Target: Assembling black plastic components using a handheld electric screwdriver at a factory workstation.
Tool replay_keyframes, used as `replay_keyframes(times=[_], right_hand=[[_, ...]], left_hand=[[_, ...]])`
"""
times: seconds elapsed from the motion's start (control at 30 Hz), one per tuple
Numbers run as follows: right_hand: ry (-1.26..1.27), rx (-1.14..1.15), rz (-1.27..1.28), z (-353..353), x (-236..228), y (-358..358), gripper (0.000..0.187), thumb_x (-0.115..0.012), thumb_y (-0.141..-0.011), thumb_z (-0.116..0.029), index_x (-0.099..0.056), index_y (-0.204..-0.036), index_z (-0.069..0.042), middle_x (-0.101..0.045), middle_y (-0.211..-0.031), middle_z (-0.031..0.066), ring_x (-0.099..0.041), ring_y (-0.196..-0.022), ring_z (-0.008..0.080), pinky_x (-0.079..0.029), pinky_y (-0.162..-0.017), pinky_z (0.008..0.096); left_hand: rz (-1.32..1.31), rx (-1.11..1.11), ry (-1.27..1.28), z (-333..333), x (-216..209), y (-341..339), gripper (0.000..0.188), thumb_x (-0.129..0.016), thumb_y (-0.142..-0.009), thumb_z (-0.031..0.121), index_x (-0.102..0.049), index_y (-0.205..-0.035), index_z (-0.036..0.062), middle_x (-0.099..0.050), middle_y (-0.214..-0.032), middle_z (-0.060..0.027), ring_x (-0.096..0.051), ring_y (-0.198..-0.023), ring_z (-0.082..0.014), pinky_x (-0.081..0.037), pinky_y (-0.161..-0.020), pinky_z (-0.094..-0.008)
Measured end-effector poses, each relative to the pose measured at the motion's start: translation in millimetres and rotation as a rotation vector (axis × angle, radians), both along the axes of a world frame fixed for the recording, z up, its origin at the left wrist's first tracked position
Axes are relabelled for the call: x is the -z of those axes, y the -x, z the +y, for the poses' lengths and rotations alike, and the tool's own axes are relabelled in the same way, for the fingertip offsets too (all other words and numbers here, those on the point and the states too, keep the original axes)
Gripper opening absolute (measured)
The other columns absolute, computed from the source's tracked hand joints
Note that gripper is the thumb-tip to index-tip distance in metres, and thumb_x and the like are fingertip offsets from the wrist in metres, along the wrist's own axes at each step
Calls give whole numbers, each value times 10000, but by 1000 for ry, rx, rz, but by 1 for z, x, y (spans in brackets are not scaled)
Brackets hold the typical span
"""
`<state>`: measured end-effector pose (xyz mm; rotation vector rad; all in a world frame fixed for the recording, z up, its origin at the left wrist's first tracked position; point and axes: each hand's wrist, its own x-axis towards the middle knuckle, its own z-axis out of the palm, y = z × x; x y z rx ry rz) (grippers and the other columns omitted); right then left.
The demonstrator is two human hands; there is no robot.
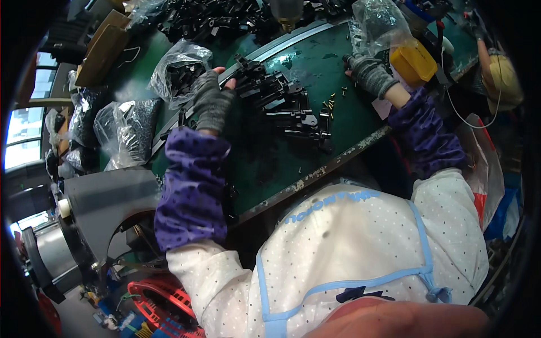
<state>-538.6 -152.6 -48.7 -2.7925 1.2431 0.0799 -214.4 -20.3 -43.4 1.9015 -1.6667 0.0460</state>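
Note:
My left hand (214,102), in a grey fingerless glove, is beside the left end of a row of black metal hinge-like parts (273,90). Its thumb and a finger stand apart, with nothing seen between them. To the right, over the green tabletop, my right hand (371,75) wears a matching glove and has its fingers curled in. Something small and dark shows at those fingertips, too unclear to name. Several small brass screws (331,106) lie between the row and my right hand.
A clear bag of black parts (181,72) stands beside my left hand, with more filled bags (132,132) farther left. Black parts are heaped (217,19) at the back. A yellow container (414,63) sits beyond my right wrist. Another person's hand (483,56) shows at far right.

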Motion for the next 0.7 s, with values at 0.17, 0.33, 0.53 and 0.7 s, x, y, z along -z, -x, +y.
replay_keyframes(times=[0.17, 0.33, 0.53, 0.7], right_hand=[[38, -59, 8, 2, 13, -14, 186, -461, -753, -101, -540, -909, -38, -575, -853, 154, -564, -849, 304, -448, -733, 389], [-37, -186, 34, 8, 3, -20, 137, -533, -734, -116, -512, -848, -42, -562, -707, 135, -572, -683, 303, -452, -603, 373], [-277, -155, -320, -6, -18, -41, 115, -549, -702, -76, -493, -795, -38, -546, -672, 121, -566, -653, 275, -444, -593, 344], [-353, -102, -356, -18, -10, -36, 128, -557, -699, -88, -508, -807, -39, -555, -689, 112, -572, -657, 237, -450, -599, 316]], left_hand=[[202, -59, -203, -36, 46, 17, 387, -597, -750, 259, -512, -1094, 105, -544, -1053, -146, -507, -1010, -297, -386, -865, -375], [140, -74, -232, -31, 32, 42, 370, -573, -760, 284, -507, -1075, 102, -542, -1040, -164, -507, -987, -316, -383, -858, -390], [59, -155, -374, -35, 5, -40, 424, -562, -764, 357, -509, -1105, 111, -539, -1020, -168, -500, -1004, -315, -374, -883, -381], [-517, -155, -567, -79, 16, -87, 587, -568, -699, 485, -485, -1170, 145, -359, -1261, -170, -334, -1170, -326, -272, -972, -422]])
